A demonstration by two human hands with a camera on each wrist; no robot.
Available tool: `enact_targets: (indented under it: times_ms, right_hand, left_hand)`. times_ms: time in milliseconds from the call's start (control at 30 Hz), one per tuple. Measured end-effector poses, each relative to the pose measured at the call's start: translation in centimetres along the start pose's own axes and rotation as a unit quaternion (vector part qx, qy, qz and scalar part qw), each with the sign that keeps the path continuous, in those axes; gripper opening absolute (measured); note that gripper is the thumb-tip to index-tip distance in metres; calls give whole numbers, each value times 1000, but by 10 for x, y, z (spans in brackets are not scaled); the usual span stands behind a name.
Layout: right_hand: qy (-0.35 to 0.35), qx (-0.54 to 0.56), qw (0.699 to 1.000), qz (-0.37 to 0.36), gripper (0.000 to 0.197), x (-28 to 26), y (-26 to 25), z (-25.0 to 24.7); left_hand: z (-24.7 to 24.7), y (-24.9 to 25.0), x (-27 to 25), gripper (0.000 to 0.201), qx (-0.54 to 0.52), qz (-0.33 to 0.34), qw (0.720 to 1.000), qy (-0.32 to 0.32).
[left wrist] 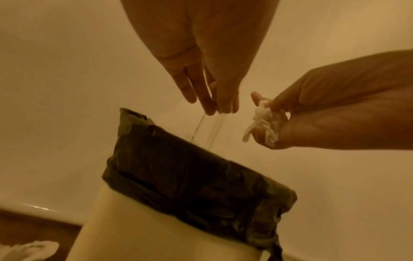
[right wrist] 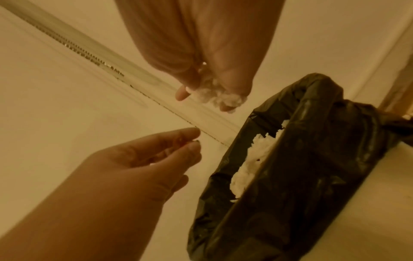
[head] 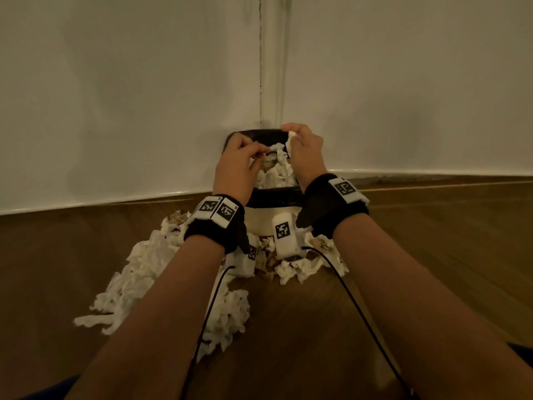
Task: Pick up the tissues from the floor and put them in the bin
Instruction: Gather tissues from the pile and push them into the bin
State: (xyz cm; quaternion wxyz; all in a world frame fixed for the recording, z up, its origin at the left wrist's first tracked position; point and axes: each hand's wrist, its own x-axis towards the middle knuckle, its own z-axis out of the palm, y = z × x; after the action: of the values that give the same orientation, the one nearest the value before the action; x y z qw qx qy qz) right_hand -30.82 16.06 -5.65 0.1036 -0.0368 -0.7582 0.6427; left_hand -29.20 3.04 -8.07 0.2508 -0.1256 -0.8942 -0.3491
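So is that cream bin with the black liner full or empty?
Nearly full: white crumpled tissues pile up to the black-lined rim of the cream bin.

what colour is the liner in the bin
Black, clearest in the left wrist view: bin liner folded over the cream bin.

Home room corner: wood floor (head: 432, 241), white walls (head: 115, 96).

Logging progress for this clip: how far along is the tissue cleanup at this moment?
Partly done. The bin, lined with a black bag, already holds a heap of white tissues. In hand: the right hand grips a crumpled tissue above the opening, while the left hand beside it looks empty. Left: many tissues still on the floor around the bin's base.
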Motion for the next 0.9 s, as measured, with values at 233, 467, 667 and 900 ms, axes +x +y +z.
enact_targets:
  times_ms: [233,467,667,900]
  right_hand:
    - [-115,-361,923,-67,36,-12,33,-7]
    - [-199,-586,781,-81,54,-20,45,-7]
    - [-44,-541,826,-149,40,-34,36,0]
    - [-21,-411,875,-254,22,-63,25,21]
  left_hand:
    - [13,-11,-14,34,172,-33,962,-210]
    - [16,-13,-26,42,211,-36,954,-209]
    - [-5,-15,-31,32,110,-58,989,-74]
    - [-38,-42,-64,27,50,-99,994,-18]
